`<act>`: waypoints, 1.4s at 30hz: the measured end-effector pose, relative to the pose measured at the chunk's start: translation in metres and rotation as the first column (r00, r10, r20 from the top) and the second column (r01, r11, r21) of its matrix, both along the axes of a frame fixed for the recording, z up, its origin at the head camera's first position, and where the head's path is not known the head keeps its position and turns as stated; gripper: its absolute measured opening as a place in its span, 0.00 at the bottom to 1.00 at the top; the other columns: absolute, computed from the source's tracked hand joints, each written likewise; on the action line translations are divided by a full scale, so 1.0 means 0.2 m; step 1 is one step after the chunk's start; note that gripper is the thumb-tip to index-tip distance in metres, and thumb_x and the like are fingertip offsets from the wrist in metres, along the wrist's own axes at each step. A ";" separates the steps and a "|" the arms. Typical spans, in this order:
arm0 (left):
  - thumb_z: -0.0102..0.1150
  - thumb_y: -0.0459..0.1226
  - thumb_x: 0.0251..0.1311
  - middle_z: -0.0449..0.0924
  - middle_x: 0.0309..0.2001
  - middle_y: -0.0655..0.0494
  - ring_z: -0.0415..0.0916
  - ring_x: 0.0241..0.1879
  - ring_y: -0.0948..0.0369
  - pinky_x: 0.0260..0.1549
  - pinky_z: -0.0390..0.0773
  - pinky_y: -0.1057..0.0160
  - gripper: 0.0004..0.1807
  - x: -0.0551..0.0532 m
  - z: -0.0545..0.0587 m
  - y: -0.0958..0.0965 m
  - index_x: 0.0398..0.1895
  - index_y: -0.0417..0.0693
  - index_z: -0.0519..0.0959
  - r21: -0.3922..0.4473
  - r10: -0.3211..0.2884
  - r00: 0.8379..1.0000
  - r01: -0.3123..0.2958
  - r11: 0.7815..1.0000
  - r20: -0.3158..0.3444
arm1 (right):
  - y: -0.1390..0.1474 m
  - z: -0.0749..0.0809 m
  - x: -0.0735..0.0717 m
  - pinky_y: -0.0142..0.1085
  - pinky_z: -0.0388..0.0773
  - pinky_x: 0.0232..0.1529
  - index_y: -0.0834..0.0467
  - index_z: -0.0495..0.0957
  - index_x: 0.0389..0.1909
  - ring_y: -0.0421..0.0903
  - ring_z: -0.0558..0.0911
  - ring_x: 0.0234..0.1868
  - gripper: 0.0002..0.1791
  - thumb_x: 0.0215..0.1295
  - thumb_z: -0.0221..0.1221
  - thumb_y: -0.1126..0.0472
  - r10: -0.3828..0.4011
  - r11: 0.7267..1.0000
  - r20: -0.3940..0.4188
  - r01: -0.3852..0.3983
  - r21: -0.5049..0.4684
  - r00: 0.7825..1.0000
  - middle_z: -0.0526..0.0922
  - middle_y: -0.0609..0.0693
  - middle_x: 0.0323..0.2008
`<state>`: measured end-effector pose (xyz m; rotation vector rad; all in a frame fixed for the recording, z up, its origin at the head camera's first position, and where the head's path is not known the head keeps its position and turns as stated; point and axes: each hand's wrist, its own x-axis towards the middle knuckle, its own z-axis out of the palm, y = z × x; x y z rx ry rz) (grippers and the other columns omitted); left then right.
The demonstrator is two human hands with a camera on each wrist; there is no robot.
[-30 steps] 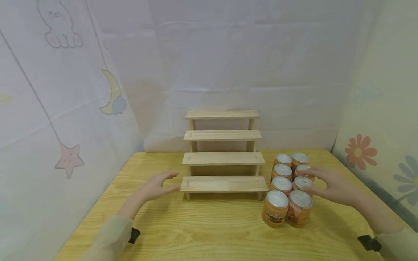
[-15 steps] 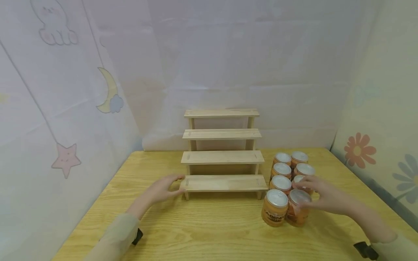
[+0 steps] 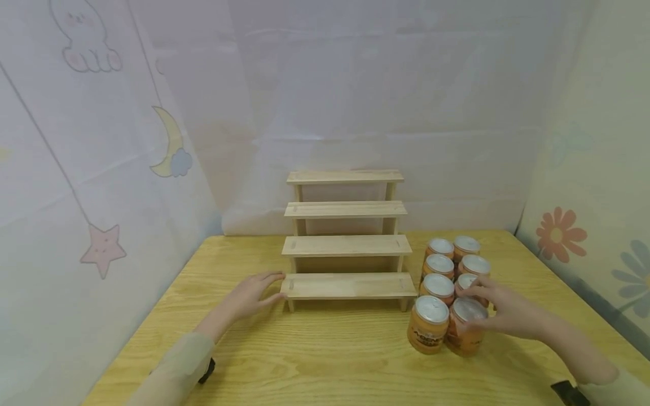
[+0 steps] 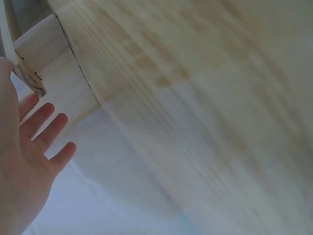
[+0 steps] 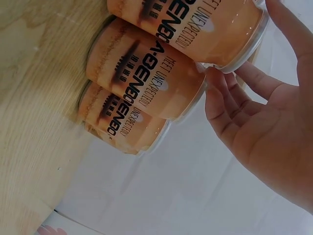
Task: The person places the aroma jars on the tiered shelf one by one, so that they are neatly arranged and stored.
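A stepped wooden shelf (image 3: 347, 246) with several bare treads stands mid-table. My left hand (image 3: 252, 297) is at the left end of its lowest tread, fingertips right at the edge; the left wrist view shows those fingers (image 4: 51, 129) spread and relaxed. To the shelf's right, orange cans with silver lids stand upright in two columns. My right hand (image 3: 513, 313) grips the front right can (image 3: 463, 338) near its lid, thumb in front and fingers behind. Seen from the right wrist, the held can (image 5: 215, 34) lies between thumb and fingers, its lid edge partly covered.
The front left can (image 3: 428, 327) stands close against the held one, with other cans (image 3: 439, 265) behind. All are on a yellow wood-grain table (image 3: 315, 361). A pale cloth backdrop (image 3: 355, 101) rises behind, and printed cloth sides flank the table.
My right hand has come forward and left from over the middle cans to the front right can and taken hold of it. My left hand has moved right to the shelf's lowest tread.
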<state>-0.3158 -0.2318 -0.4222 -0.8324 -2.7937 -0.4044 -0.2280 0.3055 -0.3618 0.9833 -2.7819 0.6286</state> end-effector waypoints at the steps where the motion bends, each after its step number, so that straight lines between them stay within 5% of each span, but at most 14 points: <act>1: 0.45 0.60 0.64 0.66 0.66 0.48 0.65 0.63 0.48 0.63 0.64 0.45 0.35 0.00 0.00 0.00 0.65 0.47 0.67 0.010 0.003 1.000 -0.003 1.000 0.010 | 0.00 0.00 0.00 0.25 0.63 0.26 0.63 0.76 0.53 0.31 0.64 0.31 0.31 0.53 0.67 0.47 -0.007 1.000 0.009 0.007 -0.002 1.000 0.67 0.46 0.41; 11: 0.47 0.56 0.66 0.66 0.66 0.47 0.66 0.63 0.49 0.60 0.67 0.45 0.34 0.00 -0.03 0.04 0.68 0.46 0.63 0.224 0.018 0.974 -0.069 0.972 0.225 | 0.00 0.00 0.04 0.31 0.75 0.34 0.58 0.73 0.56 0.43 0.73 0.48 0.38 0.45 0.70 0.44 -0.041 0.999 0.052 0.042 -0.011 0.998 0.72 0.61 0.54; 17: 0.47 0.54 0.66 0.63 0.68 0.47 0.67 0.62 0.49 0.59 0.68 0.44 0.33 -0.01 -0.04 0.04 0.70 0.49 0.59 0.259 -0.009 0.965 -0.061 0.964 0.262 | 0.01 0.00 0.05 0.39 0.78 0.37 0.55 0.72 0.56 0.58 0.73 0.52 0.39 0.45 0.69 0.40 -0.084 0.996 0.077 0.082 0.020 0.994 0.71 0.59 0.54; 28: 0.47 0.52 0.68 0.63 0.67 0.46 0.68 0.60 0.48 0.58 0.68 0.44 0.31 -0.01 -0.04 0.04 0.70 0.49 0.60 0.276 -0.043 0.966 -0.031 0.961 0.256 | 0.03 -0.07 0.07 0.35 0.77 0.39 0.55 0.67 0.62 0.35 0.71 0.53 0.45 0.44 0.69 0.40 -0.065 0.997 0.083 0.068 -0.033 0.994 0.73 0.56 0.56; 31: 0.47 0.52 0.67 0.63 0.67 0.46 0.69 0.60 0.48 0.58 0.69 0.45 0.32 -0.01 -0.04 0.04 0.70 0.49 0.60 0.279 -0.046 0.964 -0.030 0.960 0.261 | 0.03 -0.09 0.07 0.31 0.76 0.42 0.57 0.65 0.63 0.44 0.72 0.55 0.48 0.43 0.69 0.38 -0.095 0.995 0.107 0.098 -0.031 0.990 0.70 0.58 0.58; 35: 0.47 0.53 0.67 0.63 0.67 0.46 0.69 0.60 0.48 0.57 0.69 0.45 0.32 -0.01 -0.04 0.03 0.70 0.49 0.60 0.283 -0.051 0.964 -0.026 0.959 0.263 | 0.03 -0.10 0.08 0.43 0.78 0.40 0.61 0.60 0.65 0.54 0.72 0.55 0.52 0.44 0.69 0.39 -0.088 0.994 0.207 0.100 -0.052 0.974 0.69 0.63 0.59; 38: 0.47 0.53 0.67 0.63 0.67 0.46 0.69 0.60 0.48 0.57 0.70 0.45 0.32 -0.01 -0.04 0.03 0.70 0.49 0.60 0.289 -0.058 0.962 -0.022 0.957 0.266 | 0.03 -0.11 0.09 0.43 0.78 0.38 0.62 0.61 0.64 0.42 0.75 0.51 0.50 0.45 0.68 0.39 -0.088 0.993 0.204 0.102 -0.059 0.975 0.74 0.58 0.54; 42: 0.46 0.53 0.67 0.62 0.67 0.45 0.69 0.60 0.48 0.57 0.70 0.44 0.32 -0.01 -0.04 0.03 0.70 0.49 0.60 0.296 -0.067 0.960 -0.017 0.955 0.272 | 0.04 -0.14 0.09 0.31 0.76 0.37 0.62 0.64 0.59 0.30 0.75 0.44 0.44 0.46 0.69 0.42 -0.079 0.993 0.153 0.091 -0.074 0.985 0.78 0.50 0.48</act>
